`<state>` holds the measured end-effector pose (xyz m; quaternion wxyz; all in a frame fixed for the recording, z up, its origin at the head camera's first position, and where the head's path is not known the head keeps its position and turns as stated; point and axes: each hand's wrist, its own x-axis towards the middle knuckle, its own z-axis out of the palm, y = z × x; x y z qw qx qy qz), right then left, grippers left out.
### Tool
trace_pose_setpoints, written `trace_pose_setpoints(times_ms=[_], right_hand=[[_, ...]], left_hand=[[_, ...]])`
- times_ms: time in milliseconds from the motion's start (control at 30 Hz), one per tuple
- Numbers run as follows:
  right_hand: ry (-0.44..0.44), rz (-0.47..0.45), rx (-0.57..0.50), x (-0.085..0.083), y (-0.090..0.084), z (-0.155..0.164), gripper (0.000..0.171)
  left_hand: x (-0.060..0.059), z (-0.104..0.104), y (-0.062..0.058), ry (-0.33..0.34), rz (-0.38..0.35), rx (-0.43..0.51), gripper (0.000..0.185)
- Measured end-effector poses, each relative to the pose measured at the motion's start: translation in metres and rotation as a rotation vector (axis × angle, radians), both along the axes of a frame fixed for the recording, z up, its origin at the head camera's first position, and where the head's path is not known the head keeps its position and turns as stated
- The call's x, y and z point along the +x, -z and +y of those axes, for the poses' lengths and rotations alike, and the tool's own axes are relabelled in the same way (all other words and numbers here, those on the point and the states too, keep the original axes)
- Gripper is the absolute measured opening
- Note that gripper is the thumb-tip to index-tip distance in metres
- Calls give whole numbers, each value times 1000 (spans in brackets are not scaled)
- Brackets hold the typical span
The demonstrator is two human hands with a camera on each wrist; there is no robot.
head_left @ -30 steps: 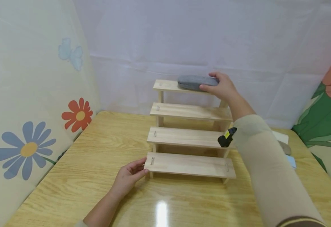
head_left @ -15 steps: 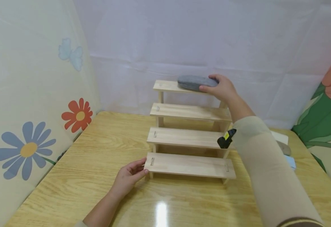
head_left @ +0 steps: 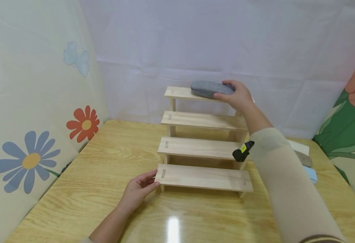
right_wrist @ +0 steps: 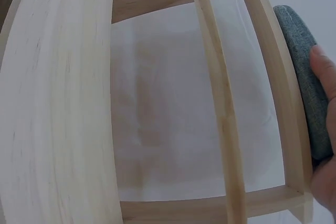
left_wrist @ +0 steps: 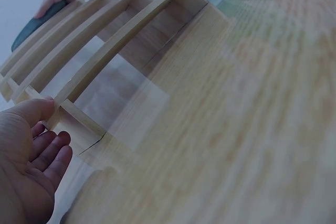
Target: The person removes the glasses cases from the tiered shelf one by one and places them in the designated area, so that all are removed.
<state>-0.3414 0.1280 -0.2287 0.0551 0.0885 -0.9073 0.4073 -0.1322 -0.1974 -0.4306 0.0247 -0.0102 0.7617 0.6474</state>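
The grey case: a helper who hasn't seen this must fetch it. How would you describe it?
On the wooden table stands a four-step wooden rack. The grey case lies on its top step, gripped by the right hand; it is the rack's only item.

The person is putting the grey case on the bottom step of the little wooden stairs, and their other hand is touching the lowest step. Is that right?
Not quite. The right hand holds the grey case on the top step, not the bottom one, of the wooden stairs, as the head view shows. The rest is right: the left hand touches the lowest step at its left end.
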Motion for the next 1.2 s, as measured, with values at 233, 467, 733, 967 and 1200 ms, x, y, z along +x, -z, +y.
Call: trace_pose_setpoints(times_ms=[233,467,733,967,1200], right_hand=[[18,41,-18,7,0,6,74],[20,72,-26,17,-4,14,75],[23,93,-44,28,-6,23,76],[21,128,-68,37,-7,32,72],[34,147,-74,47,-6,41,71]], left_hand=[[-1,1,0,-2,1,-4,48],[-3,0,0,0,7,-8,48],[-4,-1,1,-6,8,-12,47],[-6,-2,0,-13,0,-23,47],[-7,-2,1,-15,-3,-28,47]])
